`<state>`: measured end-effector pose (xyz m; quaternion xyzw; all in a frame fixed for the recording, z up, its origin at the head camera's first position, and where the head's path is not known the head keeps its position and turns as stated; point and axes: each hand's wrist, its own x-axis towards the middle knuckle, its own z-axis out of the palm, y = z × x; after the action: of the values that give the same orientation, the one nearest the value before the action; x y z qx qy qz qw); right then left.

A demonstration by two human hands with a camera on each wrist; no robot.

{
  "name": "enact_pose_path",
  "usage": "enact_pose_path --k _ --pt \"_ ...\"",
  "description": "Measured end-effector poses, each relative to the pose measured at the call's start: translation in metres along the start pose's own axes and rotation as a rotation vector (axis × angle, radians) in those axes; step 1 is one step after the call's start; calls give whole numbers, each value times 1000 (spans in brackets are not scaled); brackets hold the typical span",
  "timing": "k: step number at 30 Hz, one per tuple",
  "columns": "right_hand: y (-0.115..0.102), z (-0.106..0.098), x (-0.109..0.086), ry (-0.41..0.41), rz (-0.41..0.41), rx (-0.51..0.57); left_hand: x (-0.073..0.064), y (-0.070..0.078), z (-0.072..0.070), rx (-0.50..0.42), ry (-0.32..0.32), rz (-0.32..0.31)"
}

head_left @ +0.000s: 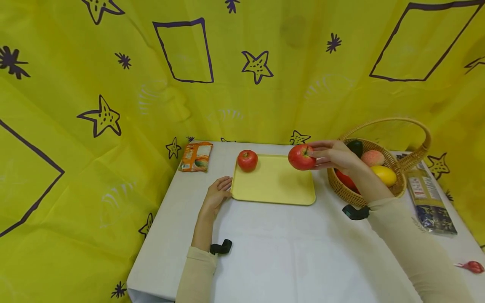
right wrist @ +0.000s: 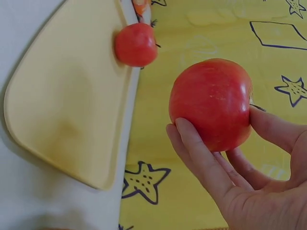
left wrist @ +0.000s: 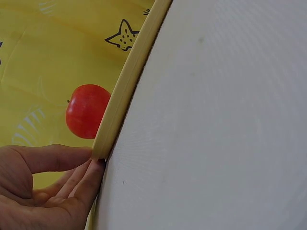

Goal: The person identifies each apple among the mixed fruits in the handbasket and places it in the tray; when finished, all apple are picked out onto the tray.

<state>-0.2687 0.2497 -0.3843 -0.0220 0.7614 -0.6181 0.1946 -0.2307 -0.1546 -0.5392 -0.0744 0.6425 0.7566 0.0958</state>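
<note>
My right hand (head_left: pixel 335 156) holds a red apple (head_left: pixel 302 157) above the right part of a yellow tray (head_left: pixel 273 181). In the right wrist view, the thumb is by the stem of this apple (right wrist: pixel 211 104) and the fingers curve round its other side. A second red apple (head_left: pixel 247 160) sits in the tray's far left corner. At the tray's near left corner my left hand (head_left: pixel 217 195) pinches the rim. The left wrist view shows its thumb (left wrist: pixel 60 158) on the edge of the tray (left wrist: pixel 125 88), with the fingers bent beneath.
To the right, a wicker basket (head_left: pixel 341 191) with a tall handle holds several fruits, partly behind my right forearm. Beyond it lies a dark and gold packet (head_left: pixel 432 202). An orange packet (head_left: pixel 195 156) lies at the back left, and a small red item (head_left: pixel 473 267) near the right edge.
</note>
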Motion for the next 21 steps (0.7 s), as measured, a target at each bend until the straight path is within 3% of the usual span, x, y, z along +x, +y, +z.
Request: enact_pose_path --k 21 --pt "14 37 48 5 95 64 1 0 -1 -2 6 5"
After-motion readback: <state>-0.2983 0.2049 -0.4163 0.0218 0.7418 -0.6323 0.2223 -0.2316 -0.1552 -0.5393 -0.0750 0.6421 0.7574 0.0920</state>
